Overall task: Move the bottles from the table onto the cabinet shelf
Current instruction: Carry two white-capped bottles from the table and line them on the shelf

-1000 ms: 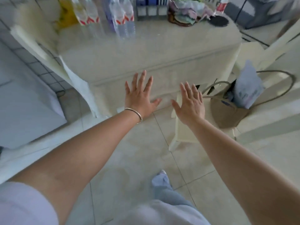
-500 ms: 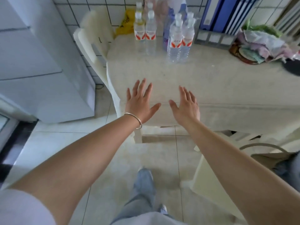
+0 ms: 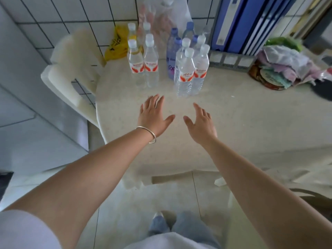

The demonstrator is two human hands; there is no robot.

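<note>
Head view: the bottles all stand on the desk near the wall; left hand and right hand, fingers spread, hover short of them. Probably nothing moved; cabinet unseen.

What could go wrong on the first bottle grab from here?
1. The clear bottles stand packed together, some touching; closing the right hand on the front one could tip its neighbours.
2. The left hand faces a tight pair of bottles; fingers may not fit between them.
3. Both hands are open and empty above the table; the cabinet shelf is out of view, so the carry path cannot be judged.
</note>
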